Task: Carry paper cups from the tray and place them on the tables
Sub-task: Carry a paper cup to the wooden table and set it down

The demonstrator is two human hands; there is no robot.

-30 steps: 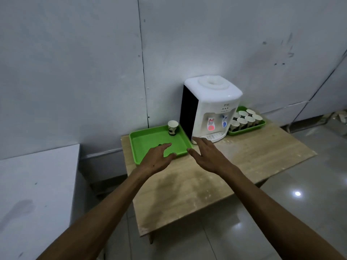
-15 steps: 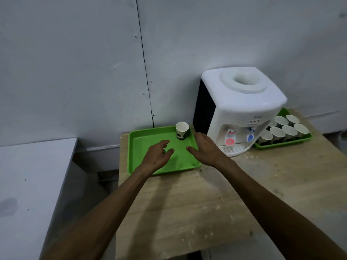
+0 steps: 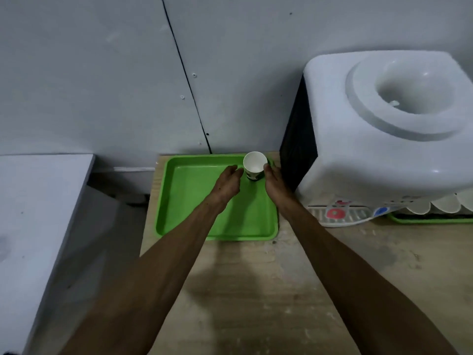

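Standing upright in the far right corner of the green tray [image 3: 194, 201], a single white paper cup [image 3: 254, 163] with a dark band near its base shows its open mouth to the head camera. The tray lies on the far left corner of the wooden table [image 3: 268, 290], close to the grey wall.

Both bare forearms reach in from the near edge of the table and meet at the cup. The left hand [image 3: 226, 184] is over the tray floor, fingers extended and lightly bent, their tips just beside the cup's left side; whether they touch it cannot be told. The right hand [image 3: 275, 184] is at the cup's right side above the tray's right rim, its thumb against the cup's rim. Whether this hand has actually closed on the cup cannot be told, as its fingers are mostly hidden behind the cup.

A white water dispenser [image 3: 378, 129] with red and blue taps stands on the table just right of the tray. Behind its lower right edge, a second green tray [image 3: 432, 221] carries more white cups [image 3: 445, 203], only partly in view. A white surface [image 3: 38, 213] sits to the left of the table, apart from it.
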